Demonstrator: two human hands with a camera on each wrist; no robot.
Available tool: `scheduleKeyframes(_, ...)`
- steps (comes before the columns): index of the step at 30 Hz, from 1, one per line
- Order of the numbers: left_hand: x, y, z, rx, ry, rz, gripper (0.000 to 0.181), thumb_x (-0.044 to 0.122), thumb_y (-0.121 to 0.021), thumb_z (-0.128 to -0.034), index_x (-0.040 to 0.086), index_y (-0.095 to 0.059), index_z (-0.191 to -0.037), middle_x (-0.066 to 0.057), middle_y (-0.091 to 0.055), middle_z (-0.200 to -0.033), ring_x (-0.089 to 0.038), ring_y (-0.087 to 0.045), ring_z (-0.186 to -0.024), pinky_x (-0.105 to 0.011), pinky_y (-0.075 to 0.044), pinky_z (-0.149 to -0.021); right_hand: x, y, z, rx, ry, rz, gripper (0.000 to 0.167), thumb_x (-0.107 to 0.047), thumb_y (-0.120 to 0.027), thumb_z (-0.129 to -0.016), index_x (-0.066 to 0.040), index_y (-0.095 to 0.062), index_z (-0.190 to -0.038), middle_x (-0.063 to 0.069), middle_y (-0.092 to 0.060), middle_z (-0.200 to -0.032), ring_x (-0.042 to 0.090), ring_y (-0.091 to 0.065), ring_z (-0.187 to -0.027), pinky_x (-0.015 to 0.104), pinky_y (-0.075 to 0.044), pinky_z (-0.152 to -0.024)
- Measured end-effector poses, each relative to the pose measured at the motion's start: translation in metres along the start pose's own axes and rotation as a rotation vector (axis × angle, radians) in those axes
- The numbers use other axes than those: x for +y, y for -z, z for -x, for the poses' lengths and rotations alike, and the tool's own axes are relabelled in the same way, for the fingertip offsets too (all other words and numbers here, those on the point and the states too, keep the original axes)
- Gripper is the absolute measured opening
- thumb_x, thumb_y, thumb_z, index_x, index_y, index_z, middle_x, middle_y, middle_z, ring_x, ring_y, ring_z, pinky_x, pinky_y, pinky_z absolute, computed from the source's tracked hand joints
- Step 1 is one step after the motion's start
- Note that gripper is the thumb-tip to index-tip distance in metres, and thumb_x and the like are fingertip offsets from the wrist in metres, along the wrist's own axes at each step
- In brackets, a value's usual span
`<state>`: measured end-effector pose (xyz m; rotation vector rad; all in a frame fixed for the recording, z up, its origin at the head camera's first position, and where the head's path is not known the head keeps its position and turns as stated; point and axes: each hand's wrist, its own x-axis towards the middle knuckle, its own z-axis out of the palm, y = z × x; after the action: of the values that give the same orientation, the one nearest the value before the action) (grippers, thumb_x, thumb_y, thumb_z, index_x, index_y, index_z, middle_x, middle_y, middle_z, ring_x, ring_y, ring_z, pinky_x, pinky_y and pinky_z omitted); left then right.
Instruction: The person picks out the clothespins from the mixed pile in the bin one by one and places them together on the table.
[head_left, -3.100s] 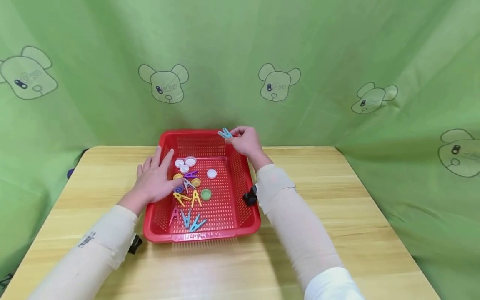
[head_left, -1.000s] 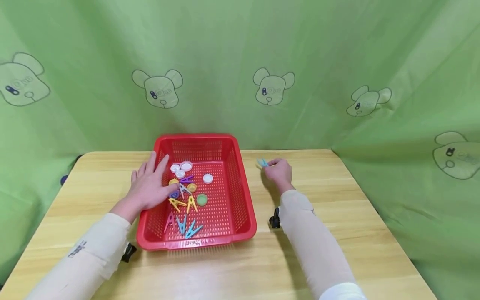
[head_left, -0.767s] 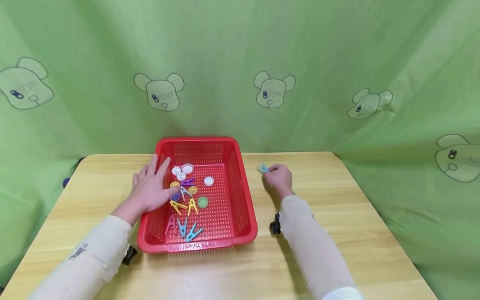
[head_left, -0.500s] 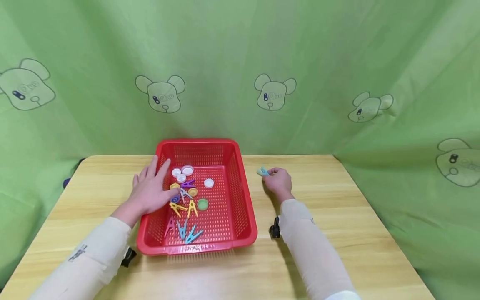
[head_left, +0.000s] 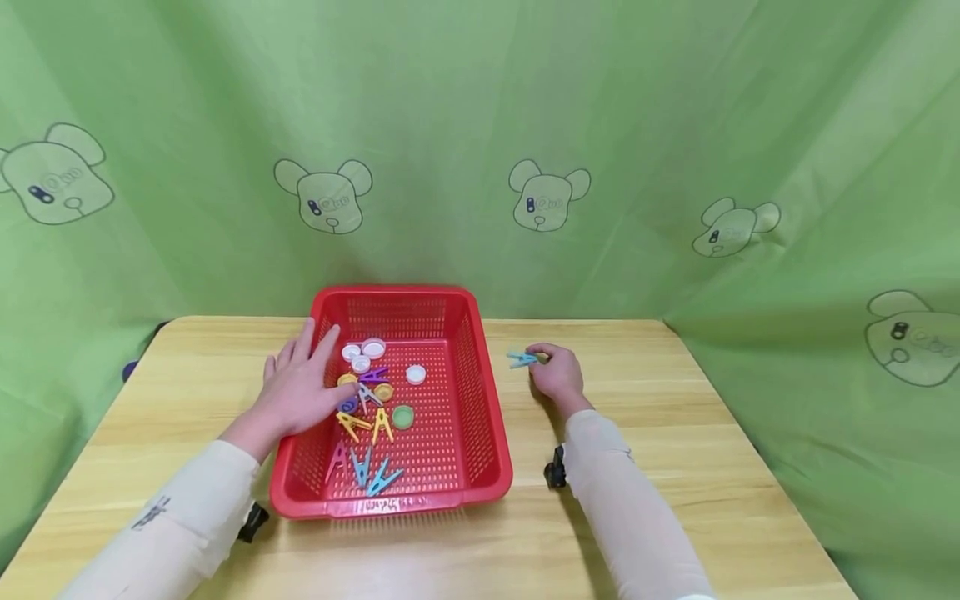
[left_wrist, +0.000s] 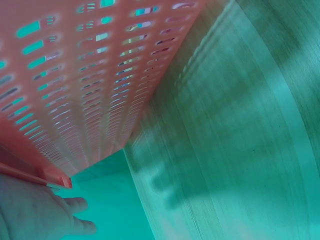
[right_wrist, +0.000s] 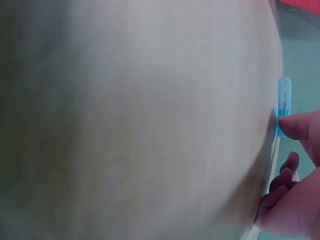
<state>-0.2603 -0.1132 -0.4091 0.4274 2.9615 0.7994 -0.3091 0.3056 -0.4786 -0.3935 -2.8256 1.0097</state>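
In the head view a light blue clothespin (head_left: 522, 359) is at the table just right of the red basket. My right hand (head_left: 558, 372) pinches one end of it between thumb and fingers; the right wrist view shows the thumb on the blue clothespin (right_wrist: 284, 97) too. My left hand (head_left: 297, 390) lies over the basket's left rim with fingers spread and straight. Inside the red basket (head_left: 489, 417) are several clothespins, such as a purple one (head_left: 373, 375), a yellow one (head_left: 382, 426) and a pink one (head_left: 337, 460). Several round caps lie there as well, including a green cap (head_left: 402, 417).
The basket stands on a wooden table (head_left: 637, 442), its slotted side wall (left_wrist: 90, 80) filling much of the left wrist view. A green curtain (head_left: 435, 125) with mouse-like drawings hangs behind and beside the table.
My right hand has carried the blue clothespin from above the basket's back right corner rightward to the table. Lately the clothespin has turned a little. My left hand stays at the rim.
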Motion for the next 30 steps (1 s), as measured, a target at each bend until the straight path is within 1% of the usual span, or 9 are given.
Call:
scheduleKeyframes(3, 0.001, -0.001, 0.001, 0.002, -0.007, 0.003, 0.097, 0.045, -0.067, -0.0886, 0.011, -0.013, -0.161, -0.022, 0.009, -0.164, -0.056, -0.003, -0.142, -0.075, 0.0, -0.109, 0.005, 0.001, 0.002, 0.019, 0.002, -0.024, 0.042, -0.008, -0.069, -0.086, -0.012, -0.069, -0.128, 0.018, -0.063, -0.122, 0.032, -0.055, -0.105, 0.047, -0.047, -0.094)
scheduleKeyframes(6, 0.001, -0.001, 0.001, -0.001, -0.007, 0.0, 0.097, 0.045, -0.067, -0.0887, 0.011, -0.013, -0.161, -0.022, 0.009, -0.164, -0.056, -0.003, -0.143, -0.075, 0.0, -0.109, 0.005, 0.001, 0.007, 0.051, -0.017, -0.074, 0.047, -0.012, -0.073, -0.083, -0.007, -0.066, -0.129, 0.02, -0.061, -0.126, 0.035, -0.053, -0.114, 0.049, -0.045, -0.099)
scheduleKeyframes(9, 0.001, -0.002, 0.001, -0.007, -0.004, -0.006, 0.097, 0.045, -0.066, -0.0889, 0.011, -0.012, -0.162, -0.022, 0.01, -0.164, -0.056, -0.002, -0.143, -0.075, 0.0, -0.109, 0.002, -0.002, 0.015, 0.077, -0.056, -0.113, 0.054, -0.021, -0.081, -0.079, -0.002, -0.064, -0.127, 0.022, -0.057, -0.128, 0.037, -0.051, -0.117, 0.048, -0.043, -0.102)
scheduleKeyframes(12, 0.0, -0.001, 0.001, -0.016, -0.003, -0.006, 0.097, 0.046, -0.066, -0.0892, 0.012, -0.011, -0.162, -0.021, 0.011, -0.164, -0.056, -0.002, -0.143, -0.075, 0.001, -0.109, -0.003, -0.004, 0.022, 0.088, -0.103, -0.121, 0.065, -0.033, -0.085, -0.075, 0.0, -0.062, -0.126, 0.023, -0.053, -0.125, 0.037, -0.049, -0.115, 0.047, -0.044, -0.101)
scheduleKeyframes(16, 0.001, 0.001, 0.002, -0.012, -0.01, -0.001, 0.098, 0.047, -0.066, -0.0891, 0.011, -0.011, -0.162, -0.022, 0.011, -0.163, -0.058, -0.003, -0.142, -0.076, 0.001, -0.108, -0.008, -0.008, 0.028, 0.091, -0.149, -0.08, 0.074, -0.046, -0.085, -0.073, -0.003, -0.058, -0.126, 0.022, -0.047, -0.122, 0.037, -0.047, -0.109, 0.049, -0.045, -0.097)
scheduleKeyframes(20, 0.002, 0.002, 0.003, -0.01, -0.011, -0.002, 0.097, 0.047, -0.066, -0.0891, 0.01, -0.013, -0.161, -0.023, 0.01, -0.163, -0.059, -0.004, -0.141, -0.077, 0.0, -0.108, -0.012, -0.012, 0.03, 0.088, -0.177, -0.013, 0.076, -0.053, -0.083, -0.073, -0.006, -0.055, -0.125, 0.021, -0.046, -0.12, 0.038, -0.047, -0.107, 0.052, -0.044, -0.094)
scheduleKeyframes(26, 0.003, 0.002, 0.002, -0.011, -0.014, -0.003, 0.098, 0.05, -0.066, -0.0886, 0.011, -0.012, -0.162, -0.024, 0.008, -0.163, -0.059, -0.005, -0.141, -0.077, -0.001, -0.108, -0.014, -0.015, 0.027, 0.094, -0.176, 0.047, 0.068, -0.053, -0.08, -0.076, -0.009, -0.056, -0.122, 0.019, -0.048, -0.114, 0.038, -0.047, -0.105, 0.055, -0.042, -0.092)
scheduleKeyframes(30, 0.002, 0.002, 0.001, -0.009, -0.008, 0.0, 0.098, 0.048, -0.066, -0.0888, 0.011, -0.011, -0.162, -0.023, 0.009, -0.163, -0.059, -0.004, -0.141, -0.077, 0.001, -0.108, -0.015, -0.013, 0.023, 0.074, -0.162, 0.08, 0.066, -0.049, -0.076, -0.079, -0.011, -0.056, -0.128, 0.019, -0.049, -0.116, 0.038, -0.049, -0.106, 0.056, -0.042, -0.092)
